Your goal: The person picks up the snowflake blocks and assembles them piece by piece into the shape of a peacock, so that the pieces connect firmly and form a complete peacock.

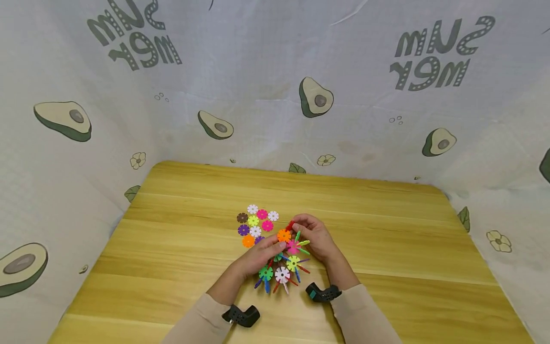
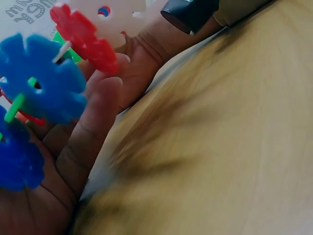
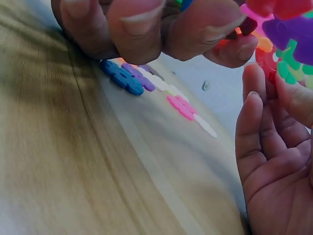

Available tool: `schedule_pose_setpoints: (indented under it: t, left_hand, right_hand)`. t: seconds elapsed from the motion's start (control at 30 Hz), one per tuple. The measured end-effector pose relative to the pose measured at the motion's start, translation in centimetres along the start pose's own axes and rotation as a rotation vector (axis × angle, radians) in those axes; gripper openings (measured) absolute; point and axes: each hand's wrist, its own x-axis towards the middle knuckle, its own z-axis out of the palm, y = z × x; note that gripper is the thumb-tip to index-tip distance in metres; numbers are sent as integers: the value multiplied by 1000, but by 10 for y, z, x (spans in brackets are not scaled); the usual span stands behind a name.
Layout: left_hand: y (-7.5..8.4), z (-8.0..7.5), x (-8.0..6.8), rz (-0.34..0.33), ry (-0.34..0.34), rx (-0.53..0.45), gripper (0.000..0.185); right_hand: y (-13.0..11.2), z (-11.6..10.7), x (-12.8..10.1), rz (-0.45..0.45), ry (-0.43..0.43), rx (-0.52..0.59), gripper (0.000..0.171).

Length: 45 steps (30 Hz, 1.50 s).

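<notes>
An assembly of notched plastic interlocking discs [image 1: 293,263] is held between both hands. My left hand [image 1: 251,259] grips it from the left, with fingers and thumb around several discs. Blue discs [image 2: 49,81] and a red disc [image 2: 85,39] lie by the left fingers in the left wrist view. My right hand [image 1: 318,239] pinches a red disc [image 1: 290,225] at the top of the assembly, beside an orange disc [image 1: 283,235]. Green and white discs [image 1: 282,274] hang below, spread in several directions. The hands partly hide the middle of the assembly.
Loose discs lie flat on the wooden table [image 1: 185,248] just beyond the left hand, among them a brown disc [image 1: 242,218] and a pink disc [image 1: 268,225]. A printed cloth [image 1: 266,95] hangs behind the table. Black wrist devices [image 1: 242,316] sit on both forearms.
</notes>
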Motion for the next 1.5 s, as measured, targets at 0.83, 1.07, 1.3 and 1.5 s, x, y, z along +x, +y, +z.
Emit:
schedule_pose_setpoints:
  t: [0.83, 1.07, 1.3, 1.5]
  left_hand:
    - [-3, -1, -11, 150, 166, -109, 49]
    - [4, -8, -15, 234, 175, -266, 55]
    - [8, -15, -16, 195, 222, -234, 49]
    - [5, -15, -13, 166, 217, -210, 46]
  right_hand:
    - [6, 17, 5, -15, 193, -337, 25]
    - [7, 25, 4, -210, -115, -924, 21]
    - [6, 24, 7, -129, 161, -1057, 30]
    - [6, 21, 5, 2, 293, -1111, 33]
